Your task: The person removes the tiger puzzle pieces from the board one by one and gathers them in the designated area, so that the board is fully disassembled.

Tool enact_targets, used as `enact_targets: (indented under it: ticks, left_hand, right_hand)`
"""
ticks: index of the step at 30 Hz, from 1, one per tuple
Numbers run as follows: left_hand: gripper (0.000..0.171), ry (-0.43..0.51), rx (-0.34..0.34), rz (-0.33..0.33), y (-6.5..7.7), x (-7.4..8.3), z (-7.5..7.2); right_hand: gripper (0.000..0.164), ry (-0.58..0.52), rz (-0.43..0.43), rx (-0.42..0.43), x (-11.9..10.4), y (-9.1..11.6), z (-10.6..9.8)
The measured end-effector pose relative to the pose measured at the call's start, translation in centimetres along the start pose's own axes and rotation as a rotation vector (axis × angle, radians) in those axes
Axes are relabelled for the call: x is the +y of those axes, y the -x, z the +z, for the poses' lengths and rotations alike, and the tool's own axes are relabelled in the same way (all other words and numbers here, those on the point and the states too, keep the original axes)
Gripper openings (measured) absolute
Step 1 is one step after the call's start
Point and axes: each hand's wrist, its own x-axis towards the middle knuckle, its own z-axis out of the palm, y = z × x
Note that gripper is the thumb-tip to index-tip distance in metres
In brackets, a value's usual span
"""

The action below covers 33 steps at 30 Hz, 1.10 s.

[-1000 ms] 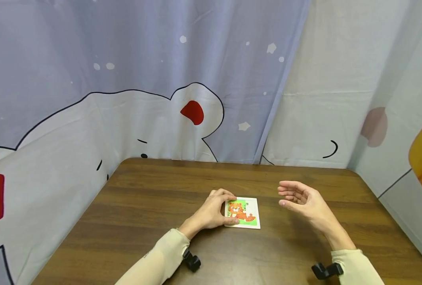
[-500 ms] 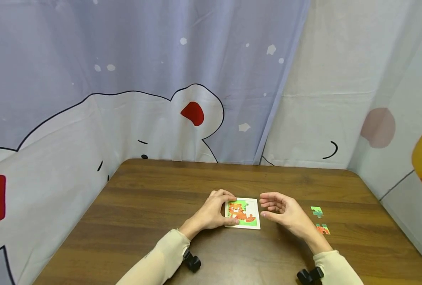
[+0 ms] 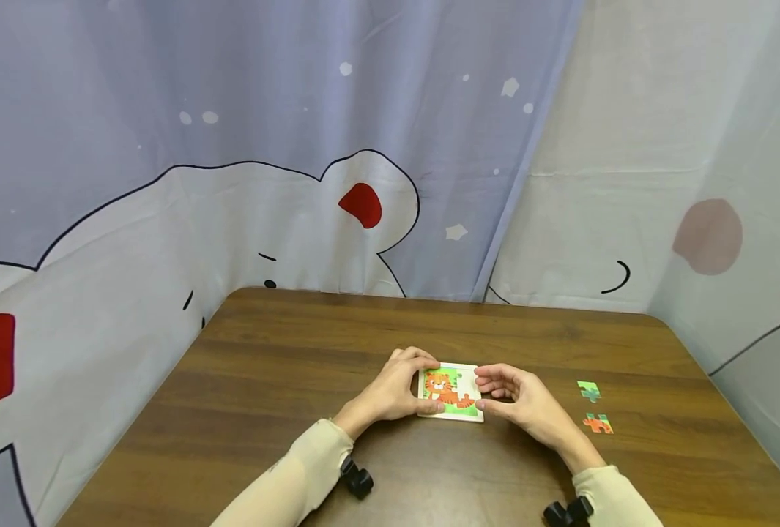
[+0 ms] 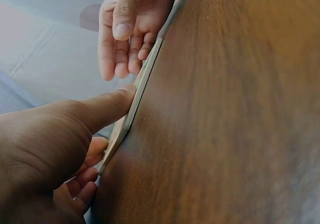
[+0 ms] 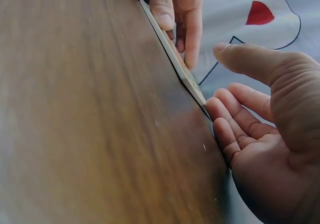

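Observation:
A square jigsaw puzzle board (image 3: pixel 452 408) with a pale rim and an orange tiger on green lies flat on the table. Blank tray shows at its upper right. My left hand (image 3: pixel 390 389) grips its left side, thumb on the near edge and fingers at the far edge; in the left wrist view the thumb (image 4: pixel 112 104) presses on the rim. At the right edge is my right hand (image 3: pixel 524 402), fingers loosely bent and thumb apart from them. In the right wrist view its thumb (image 5: pixel 250 61) is raised off the board, while its fingertips are close to the rim.
Two loose puzzle pieces lie right of my right hand: a green one (image 3: pixel 589 390) and an orange one (image 3: pixel 598 423) nearer to me. The brown wooden table (image 3: pixel 284 366) ends at a printed curtain (image 3: pixel 284 219) behind and at the sides.
My right hand has moved left and down to the board's right edge. The two loose pieces, hidden behind it a second ago, now show. My left hand has stayed on the board.

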Motion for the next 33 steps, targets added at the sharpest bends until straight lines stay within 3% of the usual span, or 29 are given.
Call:
enact_targets:
  ticks: [5,21,33]
  left_hand:
    - [0.073,-0.013,-0.002,-0.002,-0.06,-0.09,0.07]
    - [0.071,0.001,0.004,0.001,0.06,0.15,0.01]
    - [0.070,-0.001,0.002,0.001,0.10,0.41,-0.24]
  right_hand:
    - [0.052,0.035,-0.011,-0.004,0.01,0.14,0.19]
    - [0.046,0.290,-0.091,-0.008,0.12,0.34,0.74]
    - [0.039,0.366,-0.147,-0.034,-0.42,0.31,0.80]
